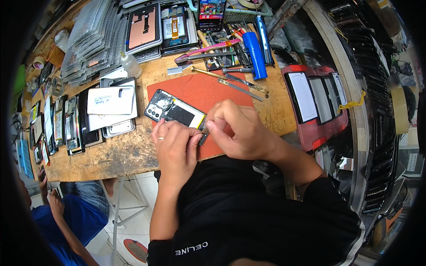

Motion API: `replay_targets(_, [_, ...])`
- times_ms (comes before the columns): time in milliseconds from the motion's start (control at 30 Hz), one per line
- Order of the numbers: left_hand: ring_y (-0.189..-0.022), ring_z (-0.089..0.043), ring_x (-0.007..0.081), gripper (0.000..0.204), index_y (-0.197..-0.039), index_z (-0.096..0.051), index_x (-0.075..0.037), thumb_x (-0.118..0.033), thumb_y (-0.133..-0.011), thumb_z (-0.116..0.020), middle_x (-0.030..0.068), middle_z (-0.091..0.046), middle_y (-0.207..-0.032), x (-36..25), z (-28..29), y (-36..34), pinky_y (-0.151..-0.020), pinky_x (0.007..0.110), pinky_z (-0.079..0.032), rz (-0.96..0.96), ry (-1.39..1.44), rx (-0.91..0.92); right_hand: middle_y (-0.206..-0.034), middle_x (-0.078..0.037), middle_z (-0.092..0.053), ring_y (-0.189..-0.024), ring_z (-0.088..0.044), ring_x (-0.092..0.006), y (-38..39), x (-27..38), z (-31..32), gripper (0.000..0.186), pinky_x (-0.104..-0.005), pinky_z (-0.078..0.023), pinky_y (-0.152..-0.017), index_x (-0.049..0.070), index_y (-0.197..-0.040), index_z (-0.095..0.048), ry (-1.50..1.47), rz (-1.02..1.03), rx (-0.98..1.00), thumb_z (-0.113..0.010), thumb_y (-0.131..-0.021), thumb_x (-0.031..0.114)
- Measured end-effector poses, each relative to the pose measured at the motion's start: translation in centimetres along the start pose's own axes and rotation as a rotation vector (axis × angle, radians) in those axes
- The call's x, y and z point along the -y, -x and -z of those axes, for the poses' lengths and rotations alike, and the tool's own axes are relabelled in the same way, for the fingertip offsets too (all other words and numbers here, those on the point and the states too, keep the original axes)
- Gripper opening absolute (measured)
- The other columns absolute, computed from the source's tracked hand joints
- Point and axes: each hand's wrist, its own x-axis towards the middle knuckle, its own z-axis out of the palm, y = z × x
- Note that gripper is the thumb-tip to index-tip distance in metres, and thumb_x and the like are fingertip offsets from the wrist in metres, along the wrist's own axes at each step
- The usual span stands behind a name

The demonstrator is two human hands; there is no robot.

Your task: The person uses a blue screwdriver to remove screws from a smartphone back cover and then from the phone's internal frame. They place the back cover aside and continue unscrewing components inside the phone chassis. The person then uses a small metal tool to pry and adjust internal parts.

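Observation:
An opened smartphone lies at a slant on a red-orange mat, its inside facing up. The camera cluster is at its left end, and a dark battery area with a white and yellow edge shows in the middle. My left hand, with a ring on one finger, grips the phone's near edge, thumb by its lower right end. Just across from that thumb, my right hand pinches at the same end of the phone. A small dark piece shows between the two hands; what my right fingertips hold is hidden.
Tweezers, a gold screwdriver and a blue cylinder lie beyond the mat. A squeeze bottle and stacked phone parts stand left. A red tray is at right. Another person sits at lower left.

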Motion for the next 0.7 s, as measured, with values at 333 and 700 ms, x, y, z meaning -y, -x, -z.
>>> replay_targets(333, [-0.095,-0.061,0.0329,0.012,-0.092,-0.066,-0.006,-0.013,-0.098,-0.075,0.0101,-0.061,-0.09,0.9,-0.1,1.0,-0.106,0.053,-0.043,0.063,0.04,-0.143,-0.083,-0.014,-0.065,-0.074,-0.07,-0.0378,0.0,0.6,0.3,0.024,-0.0441,-0.054,-0.064,0.001,-0.1,-0.051,0.064,-0.031,0.122,-0.071,-0.091,-0.01])
replay_targets(700, [-0.097,-0.065,0.0304,0.008,-0.094,-0.071,-0.007,-0.008,-0.093,-0.079,0.0077,-0.067,-0.091,0.4,-0.4,0.4,-0.106,0.051,-0.044,0.05,0.016,-0.148,-0.085,-0.019,-0.063,-0.082,-0.068,-0.046,0.2,0.5,0.0,0.027,-0.0528,-0.053,-0.069,0.0,-0.104,-0.049,0.088,-0.003,0.139,-0.069,-0.088,-0.006])
